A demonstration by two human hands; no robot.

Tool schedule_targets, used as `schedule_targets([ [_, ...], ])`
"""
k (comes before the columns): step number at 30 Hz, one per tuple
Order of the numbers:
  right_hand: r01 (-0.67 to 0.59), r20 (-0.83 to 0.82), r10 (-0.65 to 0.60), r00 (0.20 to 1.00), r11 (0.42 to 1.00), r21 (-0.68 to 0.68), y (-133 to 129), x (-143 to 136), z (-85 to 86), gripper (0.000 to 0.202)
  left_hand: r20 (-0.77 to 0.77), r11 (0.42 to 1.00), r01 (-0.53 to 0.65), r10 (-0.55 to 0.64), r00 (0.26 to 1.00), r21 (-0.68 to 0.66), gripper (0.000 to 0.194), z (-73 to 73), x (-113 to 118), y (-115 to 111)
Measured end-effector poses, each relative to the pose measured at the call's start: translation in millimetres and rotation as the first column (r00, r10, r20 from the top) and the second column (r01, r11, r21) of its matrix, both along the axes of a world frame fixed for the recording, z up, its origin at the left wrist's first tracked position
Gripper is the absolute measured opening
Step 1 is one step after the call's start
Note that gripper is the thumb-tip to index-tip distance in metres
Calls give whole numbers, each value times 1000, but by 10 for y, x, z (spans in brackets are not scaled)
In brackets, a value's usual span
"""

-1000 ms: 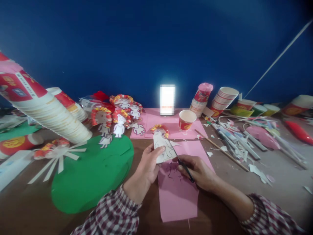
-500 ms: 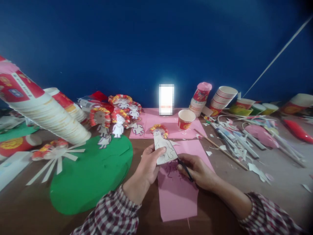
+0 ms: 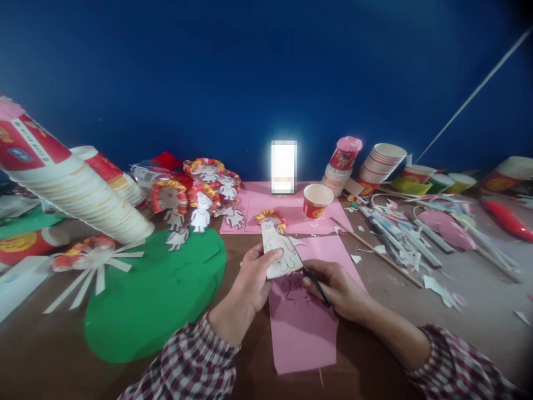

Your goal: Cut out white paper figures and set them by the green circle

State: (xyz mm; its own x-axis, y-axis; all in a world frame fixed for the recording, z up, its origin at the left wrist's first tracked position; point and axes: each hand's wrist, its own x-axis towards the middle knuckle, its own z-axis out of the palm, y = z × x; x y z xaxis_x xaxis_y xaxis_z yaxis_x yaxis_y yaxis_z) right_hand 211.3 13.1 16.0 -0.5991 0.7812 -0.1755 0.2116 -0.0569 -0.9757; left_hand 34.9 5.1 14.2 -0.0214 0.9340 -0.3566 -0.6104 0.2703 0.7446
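Note:
Between the thumb and fingers of my left hand (image 3: pixel 254 280) is a white paper cutout (image 3: pixel 281 250) with a figure drawn in dark outline. A red and yellow curled ring surrounds the drawn head at its top. My right hand (image 3: pixel 335 289) grips black-handled scissors (image 3: pixel 317 286), whose blades lie along the paper's right edge; part of the handles is hidden by the fingers. Below both hands lies a pink sheet (image 3: pixel 303 339) with dark scribbled lines. Several finished-looking paper figures with red and yellow rings (image 3: pixel 200 208) stand or lie to the left.
A green paper oval (image 3: pixel 154 300) and tilted stacked paper cups (image 3: pixel 83 189) are at left. A single paper cup (image 3: pixel 317 201) stands ahead, near a bright blurred-out rectangle (image 3: pixel 283 166). Pens (image 3: pixel 387 236), a wooden stick (image 3: pixel 377 253) and paper scraps lie at right.
The hands, paper figure and scissors hold almost the same position. The whole view has shifted very slightly; nothing was picked up or let go.

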Motion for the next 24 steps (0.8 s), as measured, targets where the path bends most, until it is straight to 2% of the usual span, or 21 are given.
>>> schedule_targets([
  [24, 20, -7, -20, 1000, 999, -39, -15, 7, -56, 24, -20, 1000, 0, 0, 1000, -9, 41, -7, -1, 5],
])
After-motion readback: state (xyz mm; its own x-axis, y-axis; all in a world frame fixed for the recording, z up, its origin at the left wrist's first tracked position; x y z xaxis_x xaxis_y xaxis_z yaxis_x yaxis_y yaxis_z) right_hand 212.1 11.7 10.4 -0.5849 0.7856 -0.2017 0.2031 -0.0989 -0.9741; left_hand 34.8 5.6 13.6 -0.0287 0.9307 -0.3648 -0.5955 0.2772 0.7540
